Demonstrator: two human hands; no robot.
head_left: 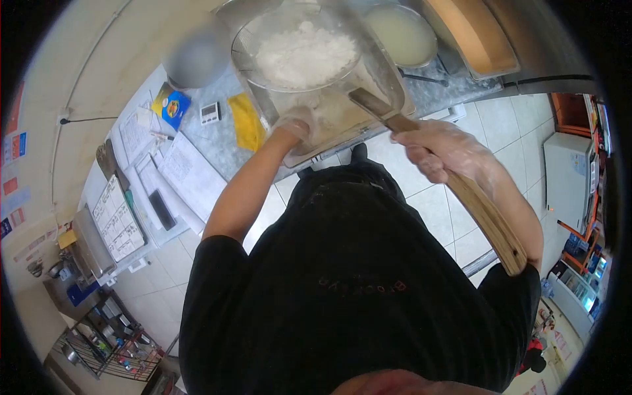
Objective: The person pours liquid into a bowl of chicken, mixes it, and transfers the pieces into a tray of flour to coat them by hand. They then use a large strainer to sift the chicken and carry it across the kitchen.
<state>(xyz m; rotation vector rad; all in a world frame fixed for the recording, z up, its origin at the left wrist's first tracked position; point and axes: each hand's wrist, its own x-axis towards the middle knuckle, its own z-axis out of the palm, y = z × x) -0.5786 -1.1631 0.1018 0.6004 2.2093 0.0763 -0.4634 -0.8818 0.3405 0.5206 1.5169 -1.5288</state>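
Note:
My right hand [454,155], in a clear glove, is wrapped round a long wooden stick [484,220]. The stick's flat, dark end reaches over the right side of a metal tray [395,85], and its thick end lies along my forearm. My left hand [297,124], also gloved and whitened, is low inside the tray near its left side; its fingers are too blurred to make out. Just beyond it, a round wire-mesh sieve [240,49] holds a heap of white flour-like powder [306,52]. Pale powder coats the tray's floor.
Right of the tray stand a bowl of pale liquid [401,36] and an orange-brown container [477,33]. On the left are a yellow cloth [245,122], a timer [210,113], a blue-yellow packet [172,106], papers [187,171] and a phone [162,209].

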